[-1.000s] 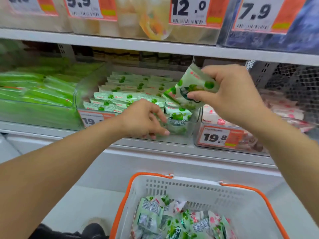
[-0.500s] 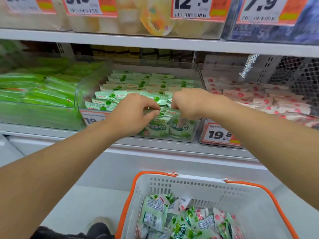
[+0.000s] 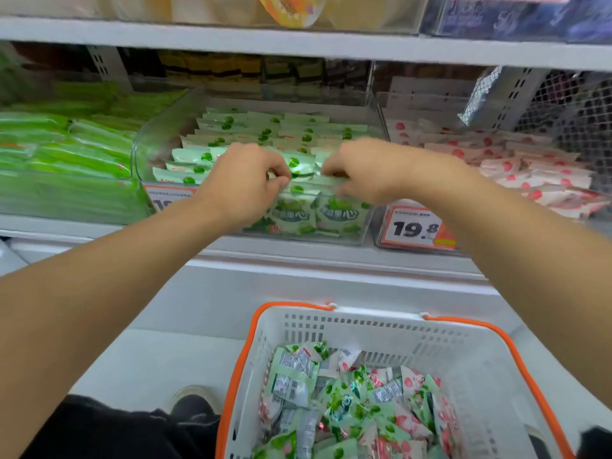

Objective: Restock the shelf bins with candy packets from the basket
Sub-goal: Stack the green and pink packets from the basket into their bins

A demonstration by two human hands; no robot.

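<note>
Head view: right hand [image 3: 359, 173], which a second ago held a green candy packet [image 3: 341, 212] aloft, now joins left hand [image 3: 246, 180] pinching packet tops at the clear bin [image 3: 149, 150] front, packet seated; basket [image 3: 364, 329] still stocked, restocking continues.

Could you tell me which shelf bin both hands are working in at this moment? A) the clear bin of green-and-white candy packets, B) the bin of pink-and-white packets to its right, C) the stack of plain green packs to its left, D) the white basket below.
A: the left hand and right hand both sit over the front row of green-and-white candy packets in the clear bin.
</note>
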